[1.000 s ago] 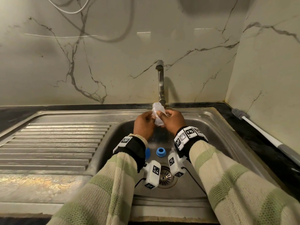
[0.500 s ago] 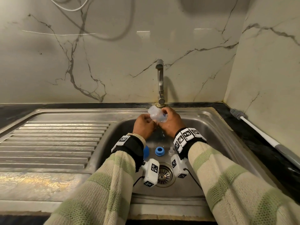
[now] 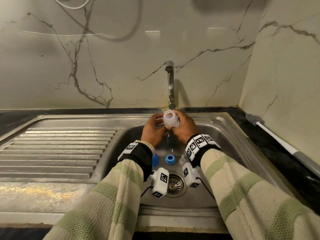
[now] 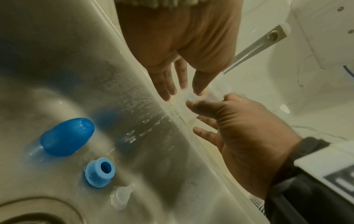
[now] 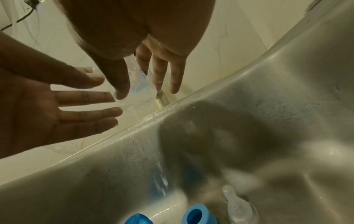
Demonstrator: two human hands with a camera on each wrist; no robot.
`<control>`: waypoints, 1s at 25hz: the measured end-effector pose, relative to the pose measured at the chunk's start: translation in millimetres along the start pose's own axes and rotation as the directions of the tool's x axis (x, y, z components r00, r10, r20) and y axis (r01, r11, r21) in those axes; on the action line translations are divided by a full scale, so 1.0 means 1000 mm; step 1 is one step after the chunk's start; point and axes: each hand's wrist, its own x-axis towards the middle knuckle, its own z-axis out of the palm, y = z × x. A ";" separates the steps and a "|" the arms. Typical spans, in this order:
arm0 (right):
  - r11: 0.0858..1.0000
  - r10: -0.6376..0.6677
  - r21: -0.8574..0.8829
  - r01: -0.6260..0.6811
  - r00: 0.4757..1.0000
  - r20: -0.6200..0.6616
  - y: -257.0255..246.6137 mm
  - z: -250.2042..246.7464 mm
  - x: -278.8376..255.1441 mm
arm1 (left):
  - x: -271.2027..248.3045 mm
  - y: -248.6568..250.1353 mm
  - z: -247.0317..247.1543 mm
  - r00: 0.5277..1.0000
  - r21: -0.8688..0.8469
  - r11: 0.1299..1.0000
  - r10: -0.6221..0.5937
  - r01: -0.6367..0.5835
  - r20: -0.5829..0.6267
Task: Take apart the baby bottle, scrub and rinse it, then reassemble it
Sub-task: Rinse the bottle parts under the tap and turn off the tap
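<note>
Held the clear bottle (image 3: 170,119) under the tap (image 3: 171,94), right hand (image 3: 186,127) pinching it by thumb and fingers, left hand (image 3: 153,130) spread beside it, fingers straight.

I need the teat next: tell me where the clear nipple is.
The clear nipple lies on the sink floor, right of the blue ring, above the drain.
</note>
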 end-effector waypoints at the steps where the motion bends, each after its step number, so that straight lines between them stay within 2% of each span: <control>1: 0.999 0.007 0.050 -0.007 1.000 -0.003 -0.001 -0.001 -0.001 | -0.001 0.002 -0.001 1.000 0.011 1.000 0.023 -0.023 0.004; 5: 0.980 0.082 0.182 -0.085 0.996 0.022 -0.006 -0.002 -0.004 | 0.000 0.005 -0.003 0.995 0.060 0.993 0.099 -0.098 -0.014; 9: 0.939 0.181 0.266 -0.220 0.970 0.164 -0.007 -0.002 -0.002 | -0.003 0.009 -0.003 0.989 0.145 0.979 0.150 -0.146 -0.015; 11: 0.913 0.207 0.302 -0.273 0.950 0.235 -0.010 -0.001 -0.003 | -0.003 0.009 -0.001 0.992 0.150 0.981 0.129 -0.125 -0.013; 14: 0.903 0.253 0.286 -0.320 0.935 0.247 -0.014 0.000 -0.003 | 0.000 0.007 0.001 0.999 0.197 0.979 0.052 -0.050 -0.005; 16: 0.929 0.239 0.228 -0.291 0.944 0.228 -0.013 -0.001 -0.006 | 0.001 0.004 0.000 0.999 0.292 0.955 0.050 -0.050 0.007; 18: 0.978 0.185 0.062 -0.199 0.965 0.186 -0.008 -0.003 -0.008 | 0.002 -0.001 -0.001 0.999 0.391 0.920 0.026 -0.034 0.027; 20: 0.988 0.155 -0.053 -0.148 0.969 0.193 -0.005 -0.004 -0.010 | 0.002 -0.004 -0.001 0.999 0.467 0.884 -0.018 -0.006 0.046; 25: 0.988 0.134 -0.110 -0.111 0.965 0.226 -0.005 -0.005 -0.010 | 0.001 -0.004 -0.001 0.998 0.557 0.830 -0.024 -0.014 0.061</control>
